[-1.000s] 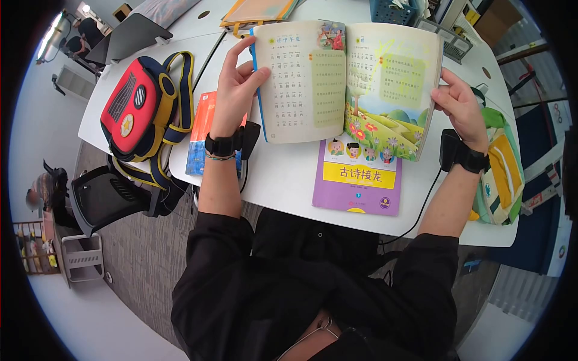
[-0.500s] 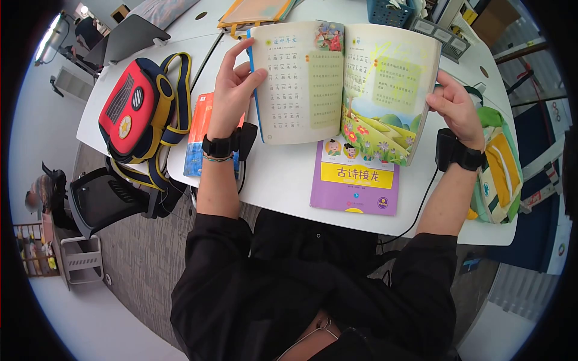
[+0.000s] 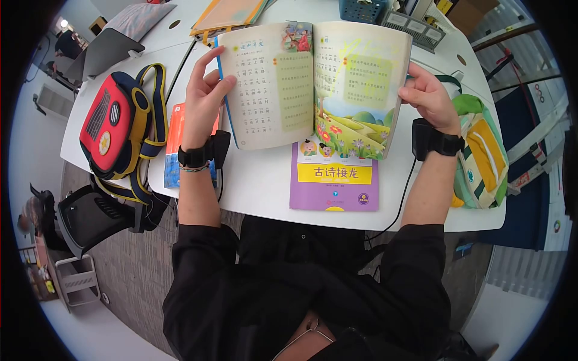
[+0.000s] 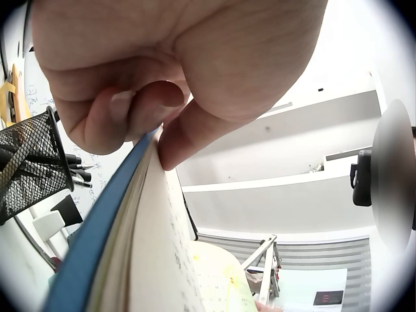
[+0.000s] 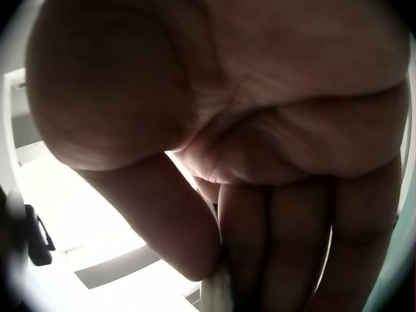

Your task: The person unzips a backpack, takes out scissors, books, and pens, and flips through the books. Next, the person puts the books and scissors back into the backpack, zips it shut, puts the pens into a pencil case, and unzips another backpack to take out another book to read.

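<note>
An illustrated book point(image 3: 271, 90) with printed Chinese verses is held open above the table, its two pages facing me. My left hand point(image 3: 203, 99) grips its left edge, the thumb on the page and the other fingers behind the blue cover point(image 4: 107, 227). At the right edge my right hand point(image 3: 430, 99) pinches the pages and cover between thumb and fingers; the right wrist view has the thumb point(image 5: 175, 227) pressed against the book's edge. Below the open book a purple book point(image 3: 335, 186) with a yellow title band lies on the table, its top partly hidden.
A red and navy backpack point(image 3: 108, 126) lies at the left, near an orange and blue book point(image 3: 174, 141) partly behind my left forearm. On the right is a green and yellow bag point(image 3: 484, 153). A blue basket point(image 3: 361, 10) and folders point(image 3: 229, 13) are at the back; a black chair point(image 3: 93, 216) stands left.
The whole scene, with book and hands, has shifted left in the head view as the camera turned. Both hands keep their hold on the open book, and the same pages show.
</note>
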Available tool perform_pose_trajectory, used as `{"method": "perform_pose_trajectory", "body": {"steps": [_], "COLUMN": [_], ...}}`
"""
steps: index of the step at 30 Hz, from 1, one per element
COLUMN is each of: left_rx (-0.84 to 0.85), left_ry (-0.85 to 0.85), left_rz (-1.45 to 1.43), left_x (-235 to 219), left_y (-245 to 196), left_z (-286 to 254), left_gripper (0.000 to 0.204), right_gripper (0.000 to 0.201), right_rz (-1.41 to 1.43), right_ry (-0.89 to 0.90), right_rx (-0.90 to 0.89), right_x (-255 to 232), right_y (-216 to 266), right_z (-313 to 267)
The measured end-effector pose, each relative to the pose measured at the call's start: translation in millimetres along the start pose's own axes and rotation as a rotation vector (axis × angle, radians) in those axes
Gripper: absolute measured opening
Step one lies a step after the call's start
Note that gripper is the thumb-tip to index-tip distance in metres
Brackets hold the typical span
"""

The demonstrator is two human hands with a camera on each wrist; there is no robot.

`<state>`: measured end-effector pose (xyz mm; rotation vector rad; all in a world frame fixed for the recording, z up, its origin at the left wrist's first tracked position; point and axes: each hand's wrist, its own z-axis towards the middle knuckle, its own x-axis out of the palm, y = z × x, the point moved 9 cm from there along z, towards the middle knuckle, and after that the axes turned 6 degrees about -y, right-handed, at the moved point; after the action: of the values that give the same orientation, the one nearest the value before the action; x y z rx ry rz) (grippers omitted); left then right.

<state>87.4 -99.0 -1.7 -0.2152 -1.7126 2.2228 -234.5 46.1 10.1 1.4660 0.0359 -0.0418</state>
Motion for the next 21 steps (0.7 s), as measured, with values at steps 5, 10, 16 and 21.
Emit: {"method": "perform_pose_trajectory", "body": {"steps": [5, 10, 16, 21], "left_rx": [-0.005, -0.008, -0.004, -0.036], "left_ry": [0.002, -0.008, -0.03, -0.062], "left_rz": [0.016, 0.1, 0.018, -0.15], "left_x": [5.1, -7.4, -6.7, -20.6], "left_y": [-1.5, 5.9, 5.5, 19.8], "left_z": [-0.8, 3.3, 2.9, 10.4], "left_gripper": [0.054, 0.052, 0.043, 0.032], "right_gripper": [0.057, 0.057, 0.059, 0.059], "right_rz": [0.068, 0.09, 0.119, 0.005], "right_ry": [0.029, 0.009, -0.034, -0.038], "right_rx": [-0.034, -0.022, -0.001, -0.004], "right_x": [9.4, 31.7, 44.5, 27.5], "right_y": [-1.7, -6.7, -3.4, -0.6], "right_z": [5.6, 16.8, 19.6, 15.1]}}
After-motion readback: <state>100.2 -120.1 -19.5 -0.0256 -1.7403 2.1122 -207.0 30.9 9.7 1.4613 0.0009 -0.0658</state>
